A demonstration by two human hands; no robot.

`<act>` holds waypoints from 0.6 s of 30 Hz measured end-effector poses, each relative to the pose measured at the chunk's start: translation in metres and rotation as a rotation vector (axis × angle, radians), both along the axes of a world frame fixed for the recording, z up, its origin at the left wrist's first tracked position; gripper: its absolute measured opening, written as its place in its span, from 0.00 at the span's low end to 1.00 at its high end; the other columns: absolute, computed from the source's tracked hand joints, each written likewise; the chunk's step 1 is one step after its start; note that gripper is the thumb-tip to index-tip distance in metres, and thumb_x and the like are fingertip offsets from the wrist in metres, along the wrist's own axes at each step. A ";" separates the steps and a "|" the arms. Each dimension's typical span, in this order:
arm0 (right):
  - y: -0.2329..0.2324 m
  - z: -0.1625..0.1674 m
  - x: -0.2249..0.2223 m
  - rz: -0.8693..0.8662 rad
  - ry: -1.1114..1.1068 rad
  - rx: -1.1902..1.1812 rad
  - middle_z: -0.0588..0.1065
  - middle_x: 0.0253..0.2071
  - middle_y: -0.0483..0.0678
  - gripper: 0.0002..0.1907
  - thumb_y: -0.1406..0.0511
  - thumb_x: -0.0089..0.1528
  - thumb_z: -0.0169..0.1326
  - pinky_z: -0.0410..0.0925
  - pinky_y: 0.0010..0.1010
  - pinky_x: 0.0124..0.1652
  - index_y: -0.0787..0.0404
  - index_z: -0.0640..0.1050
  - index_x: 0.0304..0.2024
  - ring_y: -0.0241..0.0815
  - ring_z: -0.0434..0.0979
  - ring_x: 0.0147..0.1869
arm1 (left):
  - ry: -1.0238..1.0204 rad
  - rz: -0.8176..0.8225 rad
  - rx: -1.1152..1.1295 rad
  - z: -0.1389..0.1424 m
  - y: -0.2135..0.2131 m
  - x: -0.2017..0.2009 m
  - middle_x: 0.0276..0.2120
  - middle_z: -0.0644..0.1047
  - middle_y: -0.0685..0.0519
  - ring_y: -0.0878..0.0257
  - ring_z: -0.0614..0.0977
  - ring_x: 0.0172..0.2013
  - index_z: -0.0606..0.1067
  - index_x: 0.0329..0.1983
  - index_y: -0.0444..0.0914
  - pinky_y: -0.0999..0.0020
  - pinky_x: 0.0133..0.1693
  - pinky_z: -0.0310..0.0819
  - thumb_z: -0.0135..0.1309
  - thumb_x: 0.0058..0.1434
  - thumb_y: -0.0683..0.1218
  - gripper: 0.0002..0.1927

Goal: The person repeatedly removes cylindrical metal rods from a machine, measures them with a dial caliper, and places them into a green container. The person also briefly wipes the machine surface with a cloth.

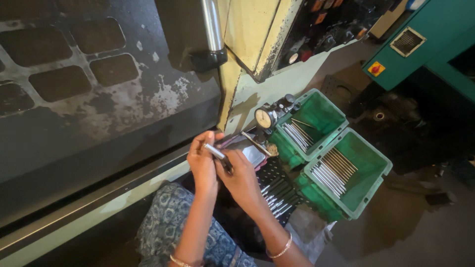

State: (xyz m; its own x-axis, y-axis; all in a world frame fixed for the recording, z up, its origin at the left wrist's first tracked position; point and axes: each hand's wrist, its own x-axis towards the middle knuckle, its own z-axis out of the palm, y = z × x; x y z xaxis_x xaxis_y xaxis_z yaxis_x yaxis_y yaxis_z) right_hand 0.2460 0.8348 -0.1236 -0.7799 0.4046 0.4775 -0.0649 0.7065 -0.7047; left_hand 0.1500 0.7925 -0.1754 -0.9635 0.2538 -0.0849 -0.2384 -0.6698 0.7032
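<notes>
My left hand (202,160) and my right hand (241,177) are close together in front of me, both gripping one slim metal rod (214,151) with a dark end. The rod runs slantwise between the fingers. Just beyond the hands stands a dial gauge (265,118) on a small stand with a flat metal plate (253,155) beneath it. Under my right wrist lies a dark tray (278,195) with several similar rods.
Two green plastic bins (330,112) (377,163) at the right hold several metal rods. A dark machine door (99,94) with a metal handle (213,27) fills the left. A teal cabinet (425,44) stands at the upper right.
</notes>
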 end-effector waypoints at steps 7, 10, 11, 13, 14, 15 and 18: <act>0.063 -0.043 -0.008 -0.170 -0.295 -0.160 0.73 0.29 0.59 0.13 0.61 0.64 0.62 0.65 0.39 0.34 0.66 0.79 0.37 0.53 0.71 0.33 | 0.008 -0.046 0.063 -0.019 0.012 -0.003 0.47 0.80 0.55 0.68 0.79 0.50 0.76 0.53 0.37 0.72 0.54 0.71 0.55 0.65 0.49 0.16; 0.104 -0.068 -0.009 -0.241 -0.144 0.154 0.77 0.34 0.56 0.10 0.61 0.62 0.61 0.68 0.43 0.37 0.62 0.81 0.36 0.55 0.74 0.38 | -0.048 -0.060 -0.004 -0.033 0.011 -0.012 0.47 0.78 0.60 0.72 0.77 0.46 0.76 0.52 0.40 0.77 0.48 0.69 0.57 0.63 0.49 0.16; 0.115 -0.079 -0.009 -0.265 -0.060 0.319 0.79 0.37 0.54 0.09 0.62 0.61 0.61 0.69 0.44 0.38 0.61 0.81 0.36 0.55 0.76 0.41 | -0.078 -0.070 -0.029 -0.038 0.010 -0.013 0.45 0.78 0.61 0.73 0.76 0.44 0.76 0.52 0.41 0.77 0.45 0.67 0.57 0.63 0.49 0.15; 0.140 -0.099 -0.010 -0.313 -0.090 0.408 0.77 0.39 0.55 0.09 0.63 0.62 0.59 0.69 0.46 0.41 0.63 0.80 0.39 0.57 0.76 0.43 | -0.106 -0.080 -0.067 -0.048 0.009 -0.014 0.44 0.78 0.63 0.75 0.74 0.40 0.76 0.51 0.43 0.78 0.39 0.62 0.58 0.63 0.48 0.14; 0.153 -0.108 -0.012 -0.338 -0.104 0.453 0.77 0.40 0.55 0.10 0.63 0.62 0.58 0.69 0.47 0.42 0.63 0.79 0.41 0.58 0.76 0.45 | -0.102 -0.078 -0.079 -0.053 0.010 -0.015 0.44 0.78 0.64 0.76 0.73 0.39 0.77 0.50 0.44 0.78 0.38 0.60 0.59 0.63 0.48 0.13; 0.164 -0.117 -0.014 -0.356 -0.146 0.482 0.76 0.40 0.55 0.09 0.63 0.63 0.58 0.69 0.47 0.43 0.64 0.78 0.40 0.58 0.76 0.45 | -0.097 -0.077 -0.091 -0.056 0.011 -0.015 0.44 0.78 0.64 0.77 0.72 0.38 0.77 0.49 0.44 0.78 0.36 0.58 0.59 0.62 0.47 0.12; 0.185 -0.144 -0.023 -0.398 -0.216 0.512 0.76 0.39 0.56 0.09 0.63 0.64 0.58 0.69 0.47 0.44 0.65 0.77 0.37 0.59 0.76 0.45 | -0.046 -0.119 -0.071 -0.062 0.013 -0.015 0.42 0.78 0.62 0.74 0.70 0.34 0.78 0.48 0.43 0.75 0.35 0.58 0.60 0.62 0.48 0.12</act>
